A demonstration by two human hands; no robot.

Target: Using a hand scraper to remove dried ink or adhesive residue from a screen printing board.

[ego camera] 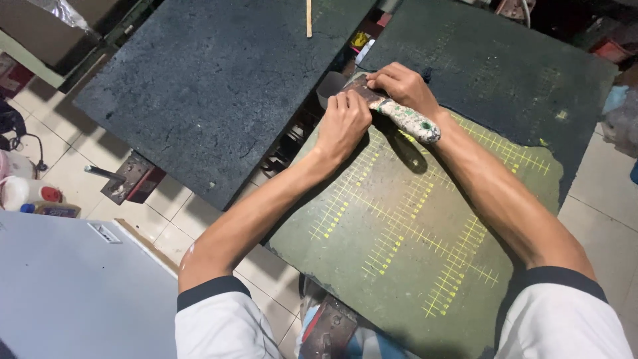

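Tiled floor shows between two dark padded platens; on the nearer green surface [399, 266], ruled with a yellow grid, we see a paint-flecked scraper with a flat metal blade [399, 112] at the far edge. Its long axis runs from lower right to upper left: our right hand [402, 86] is closed over the handle's neck, our left hand [342, 123] presses curled fingers on the blade. We cannot make out the blade's tip, hidden under both hands.

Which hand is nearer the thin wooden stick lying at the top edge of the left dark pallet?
Left. The left hand lies below the wooden stick; the right hand, gripping the paint-flecked scraper, sits farther to the right.
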